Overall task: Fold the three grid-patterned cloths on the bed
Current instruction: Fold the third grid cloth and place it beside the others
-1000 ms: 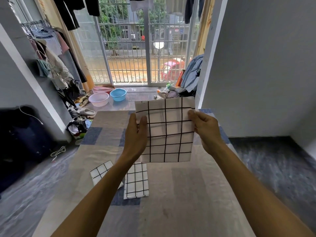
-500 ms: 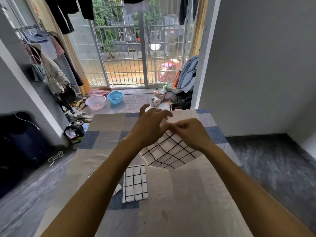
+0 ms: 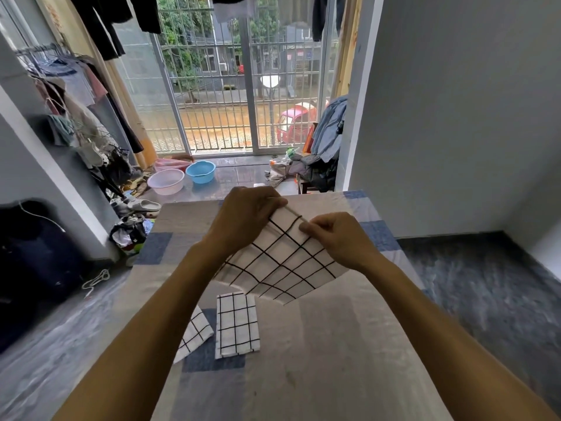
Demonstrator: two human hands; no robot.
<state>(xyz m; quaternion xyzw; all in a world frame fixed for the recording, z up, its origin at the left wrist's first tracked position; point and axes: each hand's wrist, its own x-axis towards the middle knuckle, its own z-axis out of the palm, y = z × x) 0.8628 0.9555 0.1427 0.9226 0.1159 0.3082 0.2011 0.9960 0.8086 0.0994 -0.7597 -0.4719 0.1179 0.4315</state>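
Grid cloth [image 3: 282,268]: head view, held over the bed [image 3: 334,360], mid-scene, sagging.
Hands: left hand [image 3: 246,220] and right hand [image 3: 337,238] both pinching its far edge.
Feel: probably light, floppy; grab corners.
Folded cloth [image 3: 236,325]: near-left on bed, another cloth [image 3: 194,335] beside.

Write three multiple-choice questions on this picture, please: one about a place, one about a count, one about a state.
1. Where do the two near cloths lie? A on the floor; B on the bed; C in a basin.
2. How many grid-patterned cloths show? A two; B three; C five.
3. The far cloth is: A flat on the bed; B hung on a rack; C held up by both hands.
Answers: B, both rest on the bed; B, one held, two lying; C, left hand and right hand pinch its top edge.
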